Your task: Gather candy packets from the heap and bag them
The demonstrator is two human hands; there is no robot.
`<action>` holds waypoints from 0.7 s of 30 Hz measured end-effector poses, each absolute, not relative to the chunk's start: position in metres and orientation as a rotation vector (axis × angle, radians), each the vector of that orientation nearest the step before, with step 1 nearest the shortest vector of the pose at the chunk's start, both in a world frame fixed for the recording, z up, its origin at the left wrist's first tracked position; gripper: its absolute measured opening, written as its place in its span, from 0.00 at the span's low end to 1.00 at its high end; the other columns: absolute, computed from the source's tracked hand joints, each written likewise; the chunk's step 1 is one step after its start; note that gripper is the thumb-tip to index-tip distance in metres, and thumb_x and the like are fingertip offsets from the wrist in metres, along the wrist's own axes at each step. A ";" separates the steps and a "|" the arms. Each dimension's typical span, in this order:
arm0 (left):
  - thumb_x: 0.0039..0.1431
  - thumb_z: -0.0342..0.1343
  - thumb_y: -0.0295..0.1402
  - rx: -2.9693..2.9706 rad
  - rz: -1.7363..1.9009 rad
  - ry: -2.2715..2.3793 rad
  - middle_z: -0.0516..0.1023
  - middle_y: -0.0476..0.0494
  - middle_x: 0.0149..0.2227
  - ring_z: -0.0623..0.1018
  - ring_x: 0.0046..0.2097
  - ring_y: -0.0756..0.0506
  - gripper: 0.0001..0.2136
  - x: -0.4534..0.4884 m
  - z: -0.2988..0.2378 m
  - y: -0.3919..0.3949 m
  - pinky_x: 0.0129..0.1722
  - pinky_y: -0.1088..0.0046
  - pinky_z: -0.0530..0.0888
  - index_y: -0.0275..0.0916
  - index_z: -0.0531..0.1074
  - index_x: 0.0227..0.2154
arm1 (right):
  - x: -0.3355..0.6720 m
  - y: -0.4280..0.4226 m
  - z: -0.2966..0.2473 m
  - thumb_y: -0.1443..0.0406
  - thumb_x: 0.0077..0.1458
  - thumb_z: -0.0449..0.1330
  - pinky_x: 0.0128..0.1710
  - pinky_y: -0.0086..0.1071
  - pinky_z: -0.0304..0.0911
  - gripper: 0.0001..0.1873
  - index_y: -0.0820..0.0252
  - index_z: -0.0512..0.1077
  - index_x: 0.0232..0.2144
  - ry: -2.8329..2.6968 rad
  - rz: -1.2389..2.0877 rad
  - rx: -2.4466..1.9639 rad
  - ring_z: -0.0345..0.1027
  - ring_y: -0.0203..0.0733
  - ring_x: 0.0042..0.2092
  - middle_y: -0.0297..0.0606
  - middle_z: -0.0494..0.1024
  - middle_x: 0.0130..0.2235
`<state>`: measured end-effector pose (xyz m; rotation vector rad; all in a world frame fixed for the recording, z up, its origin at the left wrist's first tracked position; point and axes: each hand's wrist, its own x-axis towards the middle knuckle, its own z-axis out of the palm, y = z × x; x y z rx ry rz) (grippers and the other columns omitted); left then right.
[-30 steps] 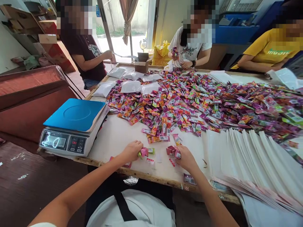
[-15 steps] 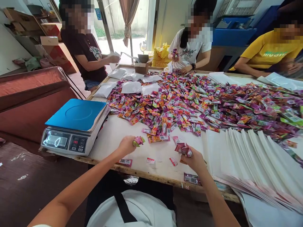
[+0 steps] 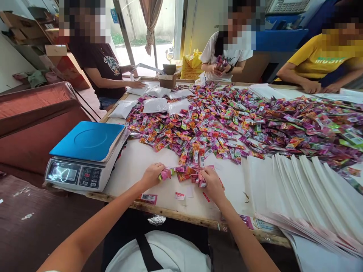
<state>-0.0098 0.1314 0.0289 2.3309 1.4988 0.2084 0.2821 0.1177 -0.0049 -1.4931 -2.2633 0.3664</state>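
Observation:
My left hand [image 3: 153, 174] is closed on a few pink and green snack packets [image 3: 166, 174], low over the table near its front edge. My right hand [image 3: 211, 180] is closed around a small bunch of pink and orange snack packets [image 3: 198, 176], their ends pointing left toward the other hand. Just beyond both hands spreads a wide heap of small purple, orange and green packets [image 3: 204, 124]. A red and white label [image 3: 179, 196] lies on the table between my forearms. One packet [image 3: 148, 198] rests at the table edge beside my left wrist.
A digital scale [image 3: 87, 139] with a blue plate stands at the left corner. Stacked white bags [image 3: 295, 189] fan out on the right. Filled white pouches [image 3: 155, 105] and a small carton [image 3: 168, 78] sit at the back. Several co-workers stand or sit around the table [image 3: 232, 189].
My right hand has moved left and forward with its packets, closer to my left hand. Across the table, the person in white now holds a bunch of packets in both hands.

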 end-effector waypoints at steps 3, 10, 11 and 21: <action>0.45 0.49 0.19 2.231 0.351 1.512 0.74 0.39 0.49 0.72 0.50 0.42 0.14 -0.013 0.035 0.127 0.48 0.65 0.71 0.39 0.70 0.35 | 0.287 0.112 -0.010 0.73 0.39 0.52 0.44 0.40 0.60 0.18 0.59 0.68 0.37 -2.215 0.366 -1.468 0.63 0.50 0.45 0.43 0.71 0.39; 0.40 0.53 0.21 2.387 0.105 1.318 0.75 0.34 0.45 0.71 0.51 0.37 0.14 0.026 0.039 0.141 0.51 0.59 0.67 0.38 0.69 0.33 | 0.278 0.122 -0.001 0.72 0.39 0.51 0.39 0.38 0.62 0.21 0.61 0.69 0.39 -2.145 0.508 -1.507 0.65 0.48 0.40 0.45 0.74 0.37; 0.40 0.52 0.21 2.388 0.074 1.343 0.76 0.36 0.41 0.73 0.48 0.38 0.13 0.027 0.037 0.138 0.48 0.59 0.69 0.38 0.68 0.32 | 0.280 0.122 0.000 0.72 0.39 0.51 0.38 0.37 0.62 0.18 0.60 0.70 0.35 -2.116 0.523 -1.497 0.66 0.47 0.38 0.43 0.74 0.34; 0.43 0.56 0.33 1.332 1.050 1.677 0.66 0.55 0.20 0.68 0.23 0.51 0.09 -0.017 0.043 0.149 0.24 0.75 0.68 0.41 0.60 0.23 | 0.307 0.142 0.006 0.59 0.38 0.61 0.19 0.32 0.56 0.11 0.55 0.61 0.20 -1.174 1.040 -1.535 0.57 0.38 0.18 0.28 0.64 0.16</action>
